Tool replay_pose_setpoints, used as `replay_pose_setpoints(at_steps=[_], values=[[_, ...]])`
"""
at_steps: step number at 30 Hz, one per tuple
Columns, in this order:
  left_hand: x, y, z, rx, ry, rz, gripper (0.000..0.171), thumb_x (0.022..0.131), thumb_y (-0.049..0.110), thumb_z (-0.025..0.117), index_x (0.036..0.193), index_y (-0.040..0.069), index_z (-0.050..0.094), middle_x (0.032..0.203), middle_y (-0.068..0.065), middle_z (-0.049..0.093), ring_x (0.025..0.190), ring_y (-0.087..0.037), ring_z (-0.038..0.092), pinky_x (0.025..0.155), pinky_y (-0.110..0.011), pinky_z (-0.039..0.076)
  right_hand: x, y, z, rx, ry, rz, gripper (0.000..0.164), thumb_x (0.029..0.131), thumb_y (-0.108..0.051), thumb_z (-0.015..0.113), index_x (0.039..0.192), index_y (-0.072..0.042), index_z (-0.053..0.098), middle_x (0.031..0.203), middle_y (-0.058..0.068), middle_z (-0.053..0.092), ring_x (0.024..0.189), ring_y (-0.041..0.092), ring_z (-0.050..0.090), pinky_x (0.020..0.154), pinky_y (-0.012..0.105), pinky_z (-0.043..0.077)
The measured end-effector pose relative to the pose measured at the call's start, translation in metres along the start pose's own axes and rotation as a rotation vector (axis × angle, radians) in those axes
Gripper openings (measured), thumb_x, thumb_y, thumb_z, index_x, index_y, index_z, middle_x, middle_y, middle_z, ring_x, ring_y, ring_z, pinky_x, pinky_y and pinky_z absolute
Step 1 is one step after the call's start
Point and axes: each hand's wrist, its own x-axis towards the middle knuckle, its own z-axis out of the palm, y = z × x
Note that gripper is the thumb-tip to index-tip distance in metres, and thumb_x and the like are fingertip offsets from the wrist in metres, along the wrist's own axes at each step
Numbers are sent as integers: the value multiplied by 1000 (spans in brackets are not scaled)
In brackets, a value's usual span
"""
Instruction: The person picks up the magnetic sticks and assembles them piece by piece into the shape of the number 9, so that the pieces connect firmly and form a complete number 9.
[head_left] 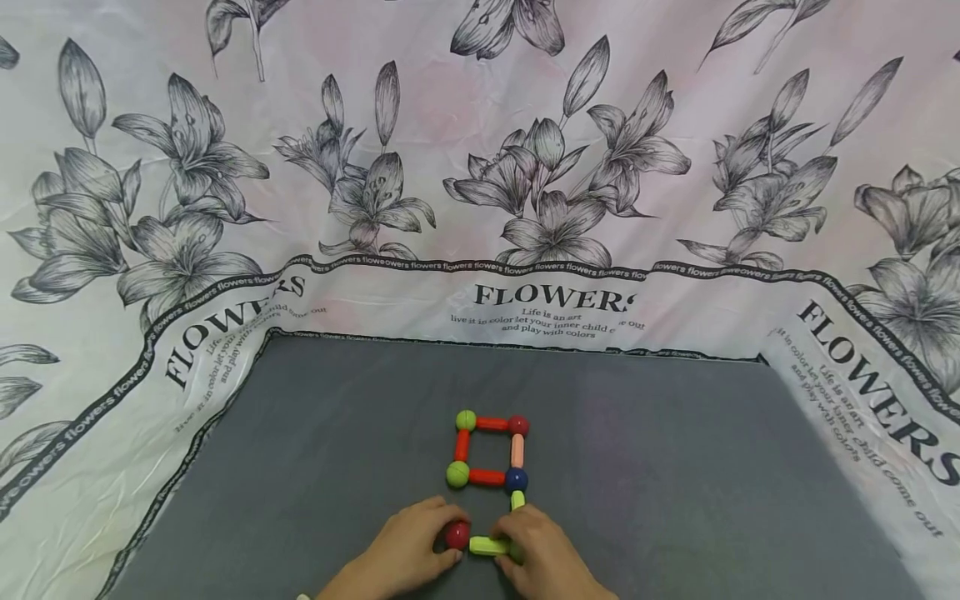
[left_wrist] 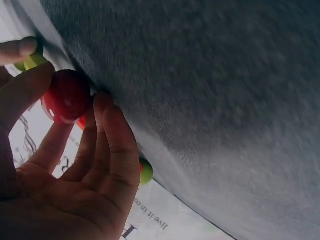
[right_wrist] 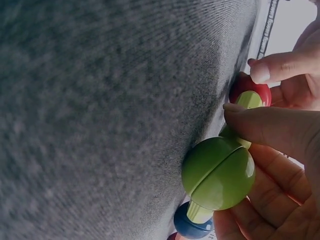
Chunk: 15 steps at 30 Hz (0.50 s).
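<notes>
My left hand [head_left: 401, 546] pinches a red ball [head_left: 457, 535] between thumb and fingers, low on the grey surface. Just to its right, my right hand [head_left: 546, 552] grips a yellow-green rod [head_left: 487, 546] between thumb and fingers. In the right wrist view, a green ball [right_wrist: 218, 173] sits at the near end of that rod, against the fingers. A second yellow-green rod [head_left: 517, 500] runs from the green ball's side up to a blue ball [head_left: 516, 479]. The held rod points at the red ball; whether they touch cannot be told.
Beyond the hands lies a square of red rods [head_left: 487, 477] and a pink rod [head_left: 517, 451]. Its corners are two green balls [head_left: 457, 474], another red ball [head_left: 518, 425] and the blue ball. A white flower-printed cloth [head_left: 375, 300] borders the grey surface [head_left: 637, 467].
</notes>
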Motion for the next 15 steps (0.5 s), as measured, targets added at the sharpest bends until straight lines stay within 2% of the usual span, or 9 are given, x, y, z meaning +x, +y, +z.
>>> replay_pose_setpoints(at_steps=[10, 15], values=[[1, 3, 3, -8, -37, -13, 33, 84, 32, 79, 115, 24, 70, 91, 13, 58, 73, 2, 49, 64, -21, 43, -2, -1, -3, -9, 8, 21, 21, 78, -11, 84, 95, -15, 72, 91, -9, 69, 86, 0, 57, 75, 23, 52], [2, 5, 4, -4, -31, -14, 33, 85, 33, 78, 115, 24, 69, 91, 13, 58, 73, 1, 48, 63, -21, 42, -2, 2, -3, -4, 22, 33, 23, 78, -9, 84, 96, -15, 72, 92, -9, 69, 84, -1, 54, 72, 22, 50]])
